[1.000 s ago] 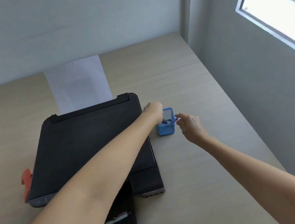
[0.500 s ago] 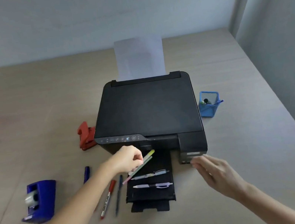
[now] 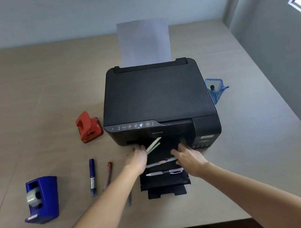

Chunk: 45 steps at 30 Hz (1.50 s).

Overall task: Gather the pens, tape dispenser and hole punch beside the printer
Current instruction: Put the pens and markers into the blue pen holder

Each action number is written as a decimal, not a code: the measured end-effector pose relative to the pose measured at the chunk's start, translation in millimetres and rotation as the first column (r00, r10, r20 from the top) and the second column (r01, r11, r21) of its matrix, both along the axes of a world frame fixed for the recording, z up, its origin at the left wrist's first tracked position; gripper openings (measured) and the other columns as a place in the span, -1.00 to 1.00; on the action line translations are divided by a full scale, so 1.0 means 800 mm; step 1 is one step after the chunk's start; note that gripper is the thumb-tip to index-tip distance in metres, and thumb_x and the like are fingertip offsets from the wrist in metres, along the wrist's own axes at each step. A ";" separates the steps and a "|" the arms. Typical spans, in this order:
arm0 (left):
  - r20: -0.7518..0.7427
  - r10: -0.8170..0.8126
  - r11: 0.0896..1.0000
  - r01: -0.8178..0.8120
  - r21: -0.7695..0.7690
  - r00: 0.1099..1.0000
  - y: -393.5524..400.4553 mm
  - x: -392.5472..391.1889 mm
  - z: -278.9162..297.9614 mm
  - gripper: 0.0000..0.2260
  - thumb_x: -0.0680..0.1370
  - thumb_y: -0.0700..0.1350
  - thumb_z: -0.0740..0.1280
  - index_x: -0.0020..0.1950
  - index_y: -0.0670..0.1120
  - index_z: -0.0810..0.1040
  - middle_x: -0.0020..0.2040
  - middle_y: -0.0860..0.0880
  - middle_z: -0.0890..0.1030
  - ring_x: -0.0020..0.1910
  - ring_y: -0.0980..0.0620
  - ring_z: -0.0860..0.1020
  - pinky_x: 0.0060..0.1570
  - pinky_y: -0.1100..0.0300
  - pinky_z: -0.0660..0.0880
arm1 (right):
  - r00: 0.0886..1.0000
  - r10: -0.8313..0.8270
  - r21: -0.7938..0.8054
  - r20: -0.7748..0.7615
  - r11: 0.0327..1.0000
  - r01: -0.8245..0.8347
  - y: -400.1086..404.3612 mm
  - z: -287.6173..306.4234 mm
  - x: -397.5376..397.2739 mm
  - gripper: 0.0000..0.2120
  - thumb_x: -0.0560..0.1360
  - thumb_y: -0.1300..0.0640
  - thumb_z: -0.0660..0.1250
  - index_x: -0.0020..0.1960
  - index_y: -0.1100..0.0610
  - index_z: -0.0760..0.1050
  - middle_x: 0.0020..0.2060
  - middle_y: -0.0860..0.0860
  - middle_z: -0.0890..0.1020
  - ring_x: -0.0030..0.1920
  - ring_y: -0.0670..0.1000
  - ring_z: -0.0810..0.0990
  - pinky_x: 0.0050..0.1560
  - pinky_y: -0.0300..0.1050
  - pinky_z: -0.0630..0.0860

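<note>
Pens are spread about the printer [image 3: 156, 101]: two pale ones [image 3: 153, 145] are pinched in the left hand [image 3: 138, 158], which has been carried forward to the printer's front since half a second ago, their tips slanting up past its fingers. The right hand [image 3: 188, 157], then hovering open off the output tray [image 3: 165, 183], has been brought onto it, fingers curled over a light pen [image 3: 160, 163] lying between both hands; whether that pen is actually gripped cannot be told. A lilac pen [image 3: 164, 172] is left just nearer than the hands. Left of the left hand, a blue marker [image 3: 92, 177] and red pen [image 3: 108, 175] are unmoved on the table [image 3: 25, 107], with the tape dispenser [image 3: 41, 199] farther left and the hole punch [image 3: 88, 126] beside the printer's left side. A blue pen cup [image 3: 215, 90] is seen at its right.
</note>
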State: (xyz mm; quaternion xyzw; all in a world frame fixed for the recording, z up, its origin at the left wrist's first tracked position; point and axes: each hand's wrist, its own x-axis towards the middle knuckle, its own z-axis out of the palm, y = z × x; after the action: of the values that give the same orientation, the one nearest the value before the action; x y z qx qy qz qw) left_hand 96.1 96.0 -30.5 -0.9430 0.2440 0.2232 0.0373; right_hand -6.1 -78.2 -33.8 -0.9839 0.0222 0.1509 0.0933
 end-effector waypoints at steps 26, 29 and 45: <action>-0.124 -0.170 0.893 0.099 -0.439 0.978 -0.142 0.067 0.274 -0.76 0.64 -0.06 0.15 0.06 -0.09 0.59 -0.20 -0.18 0.61 -0.37 0.03 0.42 -0.29 0.13 0.39 | 0.595 -0.511 0.522 0.620 0.835 0.173 -0.260 0.198 -0.030 -0.94 0.53 0.21 0.29 -0.01 0.13 0.51 -0.36 0.04 0.67 -0.33 -0.04 0.64 -0.21 -0.13 0.54; -0.025 -0.166 0.882 0.137 -0.450 0.986 -0.248 0.082 0.261 -0.75 0.61 -0.16 0.18 -0.20 -0.18 0.55 -0.37 -0.08 0.46 -0.38 -0.04 0.38 -0.36 0.14 0.29 | 0.532 -0.571 0.506 0.625 0.815 0.281 -0.323 0.183 -0.003 -0.93 0.53 0.23 0.28 0.00 0.18 0.51 -0.33 0.12 0.66 -0.32 0.14 0.62 -0.22 -0.05 0.50; -0.038 -0.228 0.974 0.228 -0.011 0.973 -0.481 0.134 0.133 -0.81 0.50 -0.34 0.33 0.11 -0.28 0.54 0.11 -0.24 0.60 0.08 -0.22 0.60 -0.14 0.05 0.49 | 0.845 -0.332 0.256 0.420 0.936 0.241 -0.397 0.059 0.142 -0.80 0.42 0.45 0.19 -0.03 0.23 0.44 -0.17 0.20 0.61 -0.29 0.25 0.56 -0.33 0.09 0.56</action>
State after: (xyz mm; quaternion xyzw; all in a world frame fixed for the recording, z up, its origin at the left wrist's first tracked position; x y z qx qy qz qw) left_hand 203.5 -289.1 76.1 -0.9043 0.3522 0.2350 0.0548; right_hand 107.7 -395.5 13.4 -0.9632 0.1319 -0.0988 0.2124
